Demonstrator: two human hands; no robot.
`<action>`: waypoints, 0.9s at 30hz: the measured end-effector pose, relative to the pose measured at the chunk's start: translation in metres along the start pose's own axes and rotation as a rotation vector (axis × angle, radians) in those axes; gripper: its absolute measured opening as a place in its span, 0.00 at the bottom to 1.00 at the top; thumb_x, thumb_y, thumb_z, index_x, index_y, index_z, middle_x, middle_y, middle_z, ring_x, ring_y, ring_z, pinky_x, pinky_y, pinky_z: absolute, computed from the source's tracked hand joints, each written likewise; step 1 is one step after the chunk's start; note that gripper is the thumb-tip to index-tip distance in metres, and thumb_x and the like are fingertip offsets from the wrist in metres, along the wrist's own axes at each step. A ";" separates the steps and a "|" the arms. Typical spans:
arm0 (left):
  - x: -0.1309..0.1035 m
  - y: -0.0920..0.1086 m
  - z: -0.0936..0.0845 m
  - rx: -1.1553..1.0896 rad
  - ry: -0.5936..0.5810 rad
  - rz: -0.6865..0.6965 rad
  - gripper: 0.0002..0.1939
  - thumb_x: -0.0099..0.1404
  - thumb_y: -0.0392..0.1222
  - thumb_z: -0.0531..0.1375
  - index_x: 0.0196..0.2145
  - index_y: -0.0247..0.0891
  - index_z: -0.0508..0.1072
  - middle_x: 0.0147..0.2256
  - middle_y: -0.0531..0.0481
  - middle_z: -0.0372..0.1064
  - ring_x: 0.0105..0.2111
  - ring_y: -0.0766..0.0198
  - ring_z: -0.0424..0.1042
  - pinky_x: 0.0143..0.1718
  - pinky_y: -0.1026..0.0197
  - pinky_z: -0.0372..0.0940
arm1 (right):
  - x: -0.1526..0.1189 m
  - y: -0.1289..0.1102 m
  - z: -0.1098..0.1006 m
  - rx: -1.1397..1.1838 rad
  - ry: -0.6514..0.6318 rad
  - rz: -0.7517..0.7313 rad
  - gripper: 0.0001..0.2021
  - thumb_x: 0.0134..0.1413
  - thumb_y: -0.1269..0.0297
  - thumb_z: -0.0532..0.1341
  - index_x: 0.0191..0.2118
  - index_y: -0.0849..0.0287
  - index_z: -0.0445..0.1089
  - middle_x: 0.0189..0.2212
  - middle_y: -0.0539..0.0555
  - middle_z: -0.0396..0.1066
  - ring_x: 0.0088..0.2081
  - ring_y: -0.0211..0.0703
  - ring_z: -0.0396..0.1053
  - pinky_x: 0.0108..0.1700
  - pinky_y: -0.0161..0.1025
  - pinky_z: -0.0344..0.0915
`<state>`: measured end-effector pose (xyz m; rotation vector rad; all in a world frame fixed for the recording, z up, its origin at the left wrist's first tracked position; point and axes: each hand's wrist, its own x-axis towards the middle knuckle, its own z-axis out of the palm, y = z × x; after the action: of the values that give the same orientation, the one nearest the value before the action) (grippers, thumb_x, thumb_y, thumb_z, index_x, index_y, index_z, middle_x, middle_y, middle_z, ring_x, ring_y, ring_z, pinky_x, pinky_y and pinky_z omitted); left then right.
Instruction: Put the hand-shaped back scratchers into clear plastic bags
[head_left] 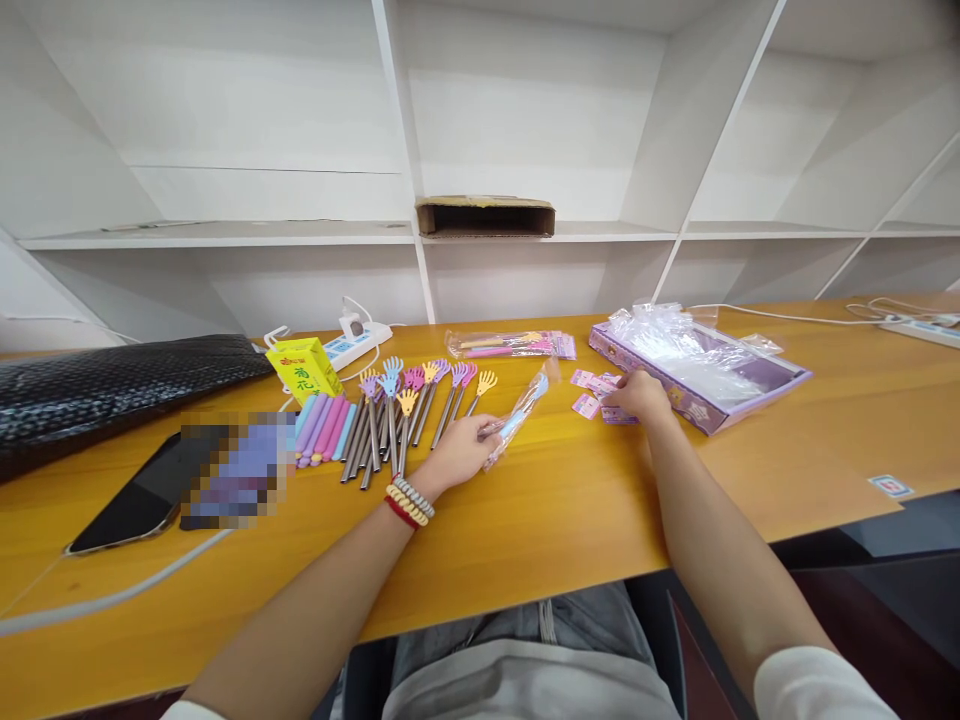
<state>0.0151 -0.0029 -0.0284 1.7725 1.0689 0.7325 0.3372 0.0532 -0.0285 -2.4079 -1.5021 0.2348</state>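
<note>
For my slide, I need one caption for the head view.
Left hand holds a clear bag with a blue piece; right hand is at small cards.

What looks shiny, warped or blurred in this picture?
In the head view, bright glare whitens the clear bags in the purple box; in the head view, the white shelving looks splayed outward, probably wide-angle stretch; in the head view, a blocky mosaic hides detail at the picture's left, and the top right corner darkens.
</note>
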 end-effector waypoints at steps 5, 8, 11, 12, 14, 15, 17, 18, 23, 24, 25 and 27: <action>0.000 -0.001 -0.001 0.017 -0.008 0.016 0.19 0.58 0.45 0.54 0.45 0.33 0.69 0.23 0.52 0.68 0.19 0.69 0.63 0.22 0.66 0.59 | 0.000 0.001 0.002 0.091 0.054 -0.018 0.19 0.32 0.62 0.65 0.37 0.60 0.75 0.32 0.60 0.74 0.36 0.51 0.71 0.35 0.40 0.64; 0.000 0.000 -0.001 0.032 -0.006 0.017 0.19 0.58 0.45 0.54 0.45 0.33 0.69 0.23 0.52 0.67 0.19 0.68 0.63 0.22 0.66 0.59 | 0.000 -0.001 0.002 0.192 0.111 -0.050 0.15 0.35 0.67 0.62 0.36 0.60 0.75 0.31 0.59 0.74 0.36 0.50 0.71 0.36 0.39 0.63; 0.000 0.001 -0.001 0.037 0.000 0.015 0.18 0.58 0.45 0.54 0.44 0.33 0.69 0.24 0.51 0.68 0.19 0.68 0.64 0.21 0.66 0.59 | -0.001 -0.003 0.001 0.275 0.188 -0.061 0.14 0.37 0.68 0.60 0.35 0.61 0.75 0.31 0.58 0.74 0.35 0.48 0.70 0.38 0.39 0.63; 0.000 0.001 -0.001 0.038 0.001 0.015 0.18 0.58 0.45 0.54 0.44 0.33 0.69 0.24 0.51 0.68 0.19 0.68 0.64 0.21 0.65 0.59 | -0.002 -0.004 0.001 0.298 0.206 -0.055 0.13 0.37 0.67 0.60 0.34 0.61 0.75 0.30 0.58 0.74 0.35 0.48 0.70 0.38 0.39 0.62; -0.001 0.002 -0.001 0.047 0.000 0.018 0.18 0.58 0.45 0.54 0.44 0.33 0.69 0.25 0.50 0.69 0.19 0.68 0.64 0.22 0.65 0.60 | -0.002 -0.006 0.002 0.339 0.228 -0.037 0.11 0.36 0.67 0.60 0.31 0.59 0.75 0.29 0.56 0.74 0.34 0.48 0.69 0.37 0.39 0.62; -0.001 0.002 -0.001 0.053 -0.001 0.019 0.18 0.58 0.45 0.54 0.44 0.32 0.69 0.25 0.50 0.69 0.20 0.68 0.64 0.22 0.65 0.60 | -0.002 -0.006 0.002 0.356 0.231 -0.025 0.09 0.35 0.67 0.61 0.29 0.59 0.74 0.29 0.56 0.74 0.34 0.48 0.69 0.37 0.39 0.62; 0.000 0.002 -0.001 0.067 -0.005 0.018 0.18 0.59 0.45 0.53 0.44 0.32 0.69 0.25 0.50 0.69 0.19 0.68 0.64 0.23 0.65 0.60 | -0.002 -0.006 0.004 0.384 0.227 0.002 0.08 0.33 0.67 0.62 0.27 0.58 0.73 0.28 0.55 0.73 0.33 0.48 0.69 0.36 0.39 0.62; 0.000 0.002 -0.002 0.070 -0.009 0.016 0.18 0.59 0.45 0.53 0.44 0.32 0.69 0.24 0.50 0.69 0.19 0.68 0.64 0.23 0.65 0.60 | -0.002 -0.006 0.004 0.395 0.222 0.012 0.07 0.32 0.67 0.63 0.26 0.58 0.73 0.27 0.55 0.73 0.33 0.48 0.69 0.35 0.39 0.62; 0.001 -0.002 -0.002 0.069 -0.013 0.029 0.18 0.59 0.45 0.53 0.43 0.33 0.68 0.24 0.51 0.68 0.20 0.68 0.64 0.23 0.65 0.59 | 0.000 -0.004 0.006 0.453 0.243 0.048 0.08 0.34 0.62 0.64 0.26 0.60 0.71 0.26 0.55 0.72 0.31 0.47 0.68 0.35 0.40 0.62; 0.001 -0.003 -0.002 0.069 -0.013 0.029 0.18 0.59 0.45 0.53 0.43 0.33 0.68 0.24 0.51 0.68 0.20 0.68 0.64 0.23 0.65 0.59 | 0.001 -0.004 0.006 0.470 0.274 0.052 0.09 0.35 0.61 0.63 0.26 0.60 0.71 0.26 0.55 0.72 0.31 0.46 0.67 0.35 0.40 0.62; 0.001 -0.004 -0.002 0.068 -0.013 0.026 0.18 0.59 0.45 0.53 0.43 0.32 0.68 0.24 0.51 0.68 0.20 0.67 0.64 0.22 0.65 0.59 | 0.001 -0.004 0.006 0.491 0.312 0.052 0.09 0.37 0.60 0.62 0.26 0.60 0.70 0.26 0.55 0.71 0.31 0.46 0.67 0.36 0.40 0.62; 0.001 -0.003 -0.001 0.068 -0.014 0.019 0.18 0.59 0.45 0.53 0.44 0.32 0.68 0.23 0.51 0.68 0.20 0.67 0.65 0.22 0.65 0.59 | 0.001 -0.006 0.008 0.545 0.391 0.025 0.10 0.41 0.59 0.60 0.28 0.61 0.69 0.27 0.55 0.71 0.30 0.44 0.66 0.36 0.39 0.61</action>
<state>0.0133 -0.0003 -0.0309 1.8454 1.0804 0.7013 0.3304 0.0583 -0.0336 -1.9008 -1.0642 0.1418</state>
